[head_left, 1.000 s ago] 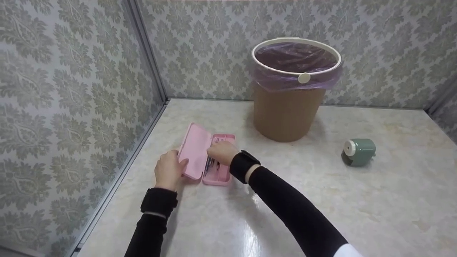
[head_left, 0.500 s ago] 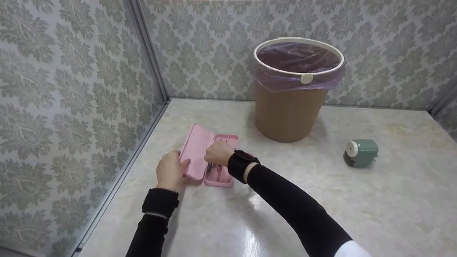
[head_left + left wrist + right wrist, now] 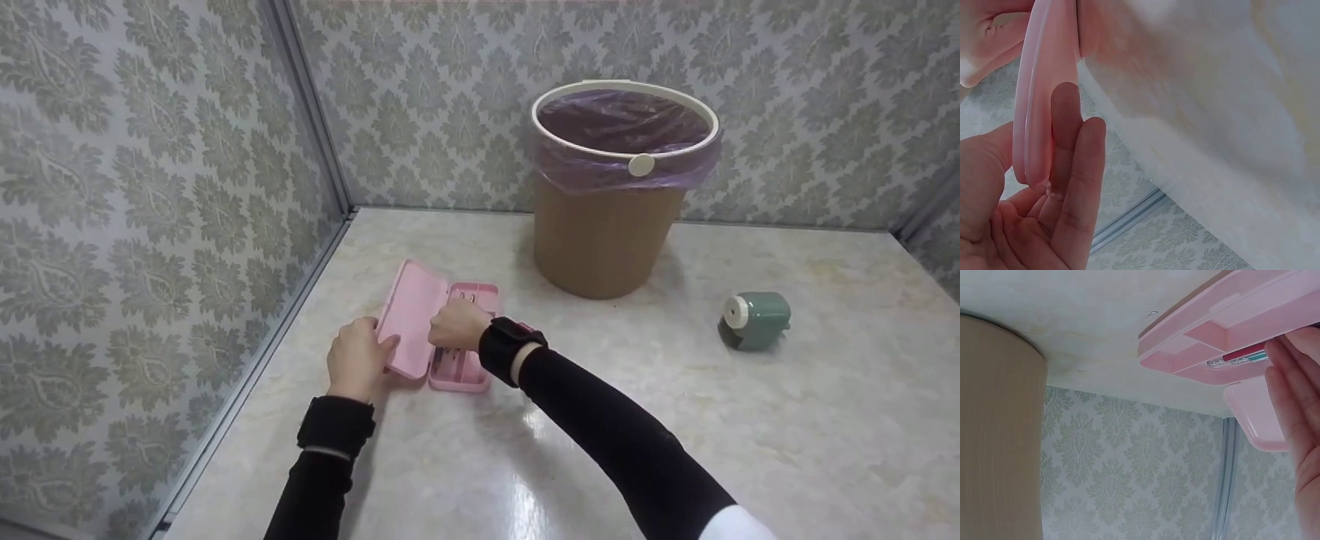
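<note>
A pink pencil case (image 3: 459,385) lies opened on the table, its lid (image 3: 409,319) tilted up on the left side. My left hand (image 3: 354,356) grips the lid's outer edge; in the left wrist view the lid (image 3: 1039,112) sits between thumb and fingers. My right hand (image 3: 459,324) is over the case's long compartment, fingers bent downward. There, in the right wrist view, thumb and fingertips pinch pens (image 3: 1241,355), one red and one with a teal part, whose ends stick out past the fingers. The hand hides the rest of them.
Behind the case to the right stands a brown bin (image 3: 604,232) with a purple liner bag. A green pencil sharpener (image 3: 759,321) with a white round front sits farther right on the marbled table (image 3: 637,375). Patterned wall panels border the left and back.
My right hand has shifted slightly left over the case, and fewer of the pens show beneath it. The left hand keeps its hold on the lid, nearly unmoved.
</note>
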Demonstrator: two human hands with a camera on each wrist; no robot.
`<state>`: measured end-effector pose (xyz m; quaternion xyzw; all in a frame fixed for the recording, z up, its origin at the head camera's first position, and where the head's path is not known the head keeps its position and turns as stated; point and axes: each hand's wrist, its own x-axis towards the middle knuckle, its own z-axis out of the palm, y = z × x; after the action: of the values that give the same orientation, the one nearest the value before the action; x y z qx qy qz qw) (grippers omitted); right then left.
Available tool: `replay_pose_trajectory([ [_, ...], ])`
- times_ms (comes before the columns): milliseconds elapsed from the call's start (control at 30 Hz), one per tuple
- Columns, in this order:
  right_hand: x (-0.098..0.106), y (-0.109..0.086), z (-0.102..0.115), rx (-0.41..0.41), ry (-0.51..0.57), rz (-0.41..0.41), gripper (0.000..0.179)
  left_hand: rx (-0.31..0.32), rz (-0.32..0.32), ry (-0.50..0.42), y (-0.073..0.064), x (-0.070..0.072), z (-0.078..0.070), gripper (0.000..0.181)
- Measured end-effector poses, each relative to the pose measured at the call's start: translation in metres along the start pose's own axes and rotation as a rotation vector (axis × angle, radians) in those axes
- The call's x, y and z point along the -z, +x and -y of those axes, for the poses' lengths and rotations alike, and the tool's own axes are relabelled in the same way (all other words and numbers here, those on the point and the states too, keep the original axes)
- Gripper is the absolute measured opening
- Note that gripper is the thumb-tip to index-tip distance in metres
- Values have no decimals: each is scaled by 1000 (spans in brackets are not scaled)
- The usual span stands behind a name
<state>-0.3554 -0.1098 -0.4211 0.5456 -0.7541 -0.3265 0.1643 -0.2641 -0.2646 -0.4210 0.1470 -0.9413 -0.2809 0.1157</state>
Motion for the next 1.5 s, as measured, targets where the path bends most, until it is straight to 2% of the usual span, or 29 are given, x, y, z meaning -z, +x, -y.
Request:
replay_pose_trajectory([
  [133,-4,-1,-1,40,-60,-17,27,-18,-10,10,-1,-1,-1,33],
  [300,-7,-1,-2,60,-73,-22,27,-7,-8,14,0,0,-3,34],
  [633,-6,2,0,28,-25,-17,26,-14,15,7,-1,3,1,35],
  [1000,-8,4,-2,1,-57,-43,25,-9,36,4,1,3,0,35],
  [1200,-10,6,-4,15,-35,-62,28,-9,38,10,2,4,0,36],
  [1500,-8,7,-8,53,-62,-23,28,2,42,-3,1,4,-1,37],
])
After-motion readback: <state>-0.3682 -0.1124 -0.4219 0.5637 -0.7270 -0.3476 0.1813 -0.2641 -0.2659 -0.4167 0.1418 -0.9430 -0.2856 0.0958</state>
